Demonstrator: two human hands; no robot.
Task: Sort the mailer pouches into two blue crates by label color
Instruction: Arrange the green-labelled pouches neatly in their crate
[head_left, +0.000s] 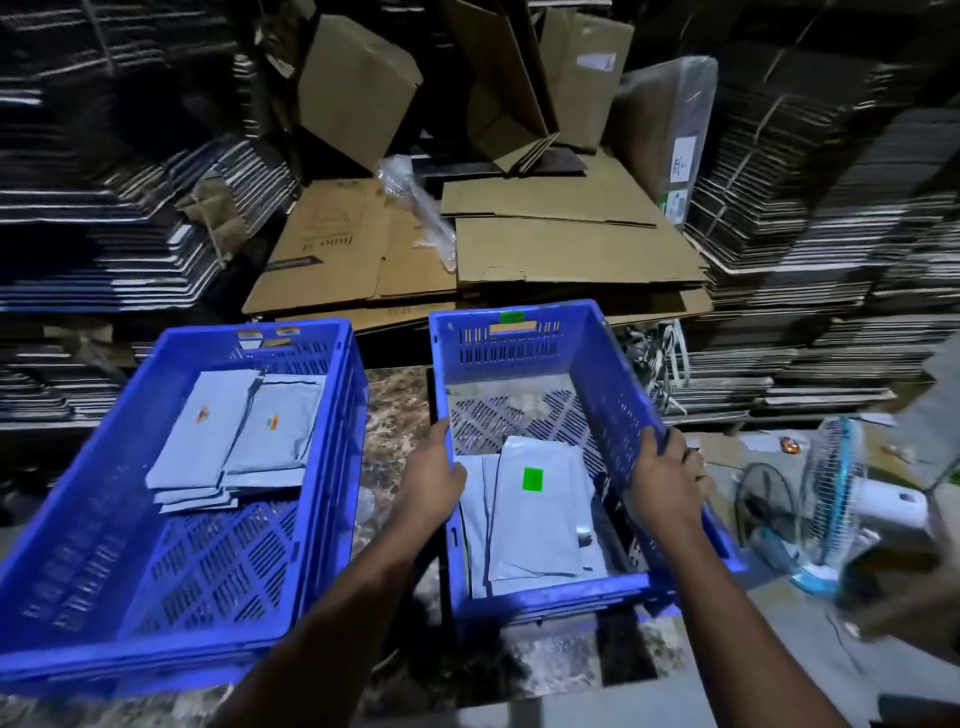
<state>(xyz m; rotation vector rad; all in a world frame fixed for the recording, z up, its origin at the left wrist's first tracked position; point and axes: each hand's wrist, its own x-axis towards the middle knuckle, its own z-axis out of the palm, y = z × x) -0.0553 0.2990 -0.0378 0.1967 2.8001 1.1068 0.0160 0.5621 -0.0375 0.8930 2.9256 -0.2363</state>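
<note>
Fingers (655, 441) of the right hand (667, 480) curl over the right crate (597, 364)'s right rim while the left hand (434, 480) grips its left rim, the green-labelled pouch (535, 514) lying lengthwise between them, nearer the left, orange-labelled pouches (236, 431) in the left crate (171, 519).

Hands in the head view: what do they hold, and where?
Both hold the right-hand blue perforated plastic crate: left hand on its left rim, right hand on its right rim.
</note>
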